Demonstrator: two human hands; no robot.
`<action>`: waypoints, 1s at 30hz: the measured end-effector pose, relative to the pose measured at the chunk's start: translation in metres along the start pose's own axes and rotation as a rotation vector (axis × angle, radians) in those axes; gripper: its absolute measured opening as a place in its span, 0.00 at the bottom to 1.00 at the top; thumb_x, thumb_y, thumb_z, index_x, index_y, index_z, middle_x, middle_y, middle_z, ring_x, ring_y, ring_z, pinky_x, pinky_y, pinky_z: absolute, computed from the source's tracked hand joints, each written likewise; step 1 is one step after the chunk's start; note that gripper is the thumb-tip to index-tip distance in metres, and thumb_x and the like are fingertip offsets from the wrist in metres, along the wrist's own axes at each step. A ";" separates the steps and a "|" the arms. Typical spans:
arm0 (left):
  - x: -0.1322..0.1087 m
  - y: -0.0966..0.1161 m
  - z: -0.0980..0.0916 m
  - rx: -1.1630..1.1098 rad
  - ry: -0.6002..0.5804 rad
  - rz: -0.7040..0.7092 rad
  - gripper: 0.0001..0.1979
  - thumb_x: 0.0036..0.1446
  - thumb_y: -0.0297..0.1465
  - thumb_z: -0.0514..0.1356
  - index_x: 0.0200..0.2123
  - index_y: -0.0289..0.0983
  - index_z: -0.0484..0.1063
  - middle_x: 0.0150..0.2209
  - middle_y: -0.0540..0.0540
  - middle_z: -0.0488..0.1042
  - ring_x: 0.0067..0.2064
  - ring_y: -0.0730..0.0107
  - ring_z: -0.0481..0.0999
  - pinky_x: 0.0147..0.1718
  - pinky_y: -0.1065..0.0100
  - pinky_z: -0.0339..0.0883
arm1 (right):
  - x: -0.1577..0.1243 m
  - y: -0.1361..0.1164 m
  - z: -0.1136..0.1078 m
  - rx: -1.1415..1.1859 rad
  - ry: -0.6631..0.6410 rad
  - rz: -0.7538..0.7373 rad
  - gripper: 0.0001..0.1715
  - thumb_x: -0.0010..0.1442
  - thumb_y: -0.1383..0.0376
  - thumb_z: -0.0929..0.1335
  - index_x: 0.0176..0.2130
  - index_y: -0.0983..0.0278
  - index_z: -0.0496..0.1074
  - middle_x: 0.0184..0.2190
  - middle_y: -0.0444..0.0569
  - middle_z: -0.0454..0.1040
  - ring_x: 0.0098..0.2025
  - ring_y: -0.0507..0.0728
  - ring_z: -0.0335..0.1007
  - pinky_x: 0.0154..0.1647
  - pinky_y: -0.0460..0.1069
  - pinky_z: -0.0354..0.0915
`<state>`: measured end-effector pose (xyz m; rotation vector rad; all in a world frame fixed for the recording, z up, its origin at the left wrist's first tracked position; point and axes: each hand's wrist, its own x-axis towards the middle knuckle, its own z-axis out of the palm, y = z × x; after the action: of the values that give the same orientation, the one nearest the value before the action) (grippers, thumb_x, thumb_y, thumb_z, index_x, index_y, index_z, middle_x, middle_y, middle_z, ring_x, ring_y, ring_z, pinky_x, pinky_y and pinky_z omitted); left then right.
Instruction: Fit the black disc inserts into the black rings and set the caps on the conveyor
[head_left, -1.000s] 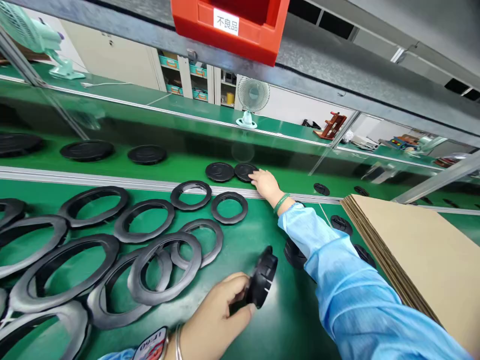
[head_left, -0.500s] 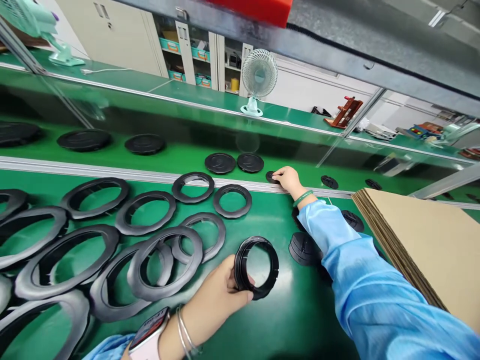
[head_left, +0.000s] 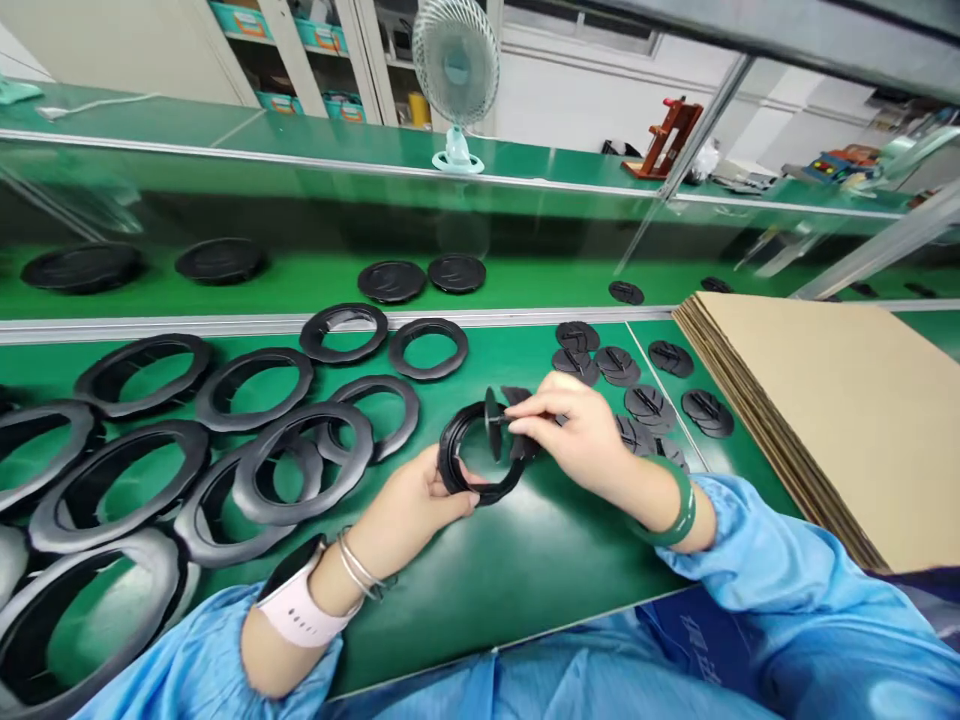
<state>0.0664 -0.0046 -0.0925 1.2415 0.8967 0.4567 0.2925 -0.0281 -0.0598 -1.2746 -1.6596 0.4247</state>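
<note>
My left hand (head_left: 412,500) grips a black plastic ring (head_left: 451,458) by its lower left rim, holding it above the green table. My right hand (head_left: 581,430) pinches a small black disc (head_left: 492,422) by a part sticking out from its face. The disc is on edge over the ring's opening; I cannot tell whether the two touch. Another dark piece (head_left: 517,395) shows just behind my right fingertips, partly hidden. Several black slotted discs (head_left: 618,365) lie beyond my right hand. To the left of my left hand are larger black rings (head_left: 304,465), some overlapping.
Cardboard sheets (head_left: 832,400) are stacked at the right. Behind a metal rail (head_left: 262,325), a green belt (head_left: 315,285) carries round black discs (head_left: 391,281). A fan (head_left: 456,65) stands on the shelf beyond the clear panel.
My right hand has come back from the belt with the small disc, over to the ring. My left hand and its ring have shifted slightly up and left in view. The camera view has shifted.
</note>
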 end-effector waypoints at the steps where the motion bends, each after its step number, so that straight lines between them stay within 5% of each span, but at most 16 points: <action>1: 0.000 -0.001 0.002 -0.001 0.020 0.004 0.21 0.45 0.30 0.69 0.43 0.36 0.68 0.37 0.47 0.81 0.38 0.65 0.81 0.40 0.63 0.75 | -0.012 -0.001 0.006 -0.015 -0.003 -0.043 0.05 0.62 0.64 0.73 0.37 0.60 0.82 0.28 0.45 0.71 0.32 0.54 0.69 0.33 0.50 0.66; 6: 0.000 -0.006 0.007 0.054 0.108 -0.011 0.28 0.45 0.30 0.71 0.48 0.37 0.63 0.36 0.50 0.80 0.36 0.66 0.82 0.38 0.64 0.77 | -0.031 0.014 0.028 -0.230 -0.054 -0.313 0.09 0.68 0.65 0.67 0.41 0.64 0.79 0.29 0.48 0.71 0.33 0.54 0.67 0.34 0.49 0.63; 18: 0.000 -0.007 0.008 0.077 0.141 -0.049 0.28 0.45 0.32 0.73 0.46 0.38 0.63 0.33 0.52 0.79 0.35 0.66 0.82 0.35 0.66 0.77 | -0.030 0.011 0.029 -0.570 -0.137 -0.505 0.14 0.68 0.72 0.61 0.36 0.65 0.74 0.25 0.46 0.61 0.29 0.55 0.54 0.27 0.50 0.54; 30: -0.002 -0.007 0.009 0.065 0.144 -0.035 0.25 0.44 0.30 0.72 0.42 0.39 0.63 0.32 0.54 0.78 0.34 0.69 0.81 0.32 0.70 0.75 | -0.030 0.005 0.029 -0.435 -0.217 -0.296 0.13 0.69 0.67 0.62 0.37 0.65 0.74 0.30 0.48 0.67 0.31 0.55 0.60 0.30 0.49 0.59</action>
<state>0.0711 -0.0131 -0.0983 1.2615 1.0608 0.4972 0.2706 -0.0445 -0.0914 -1.2916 -2.1698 0.0176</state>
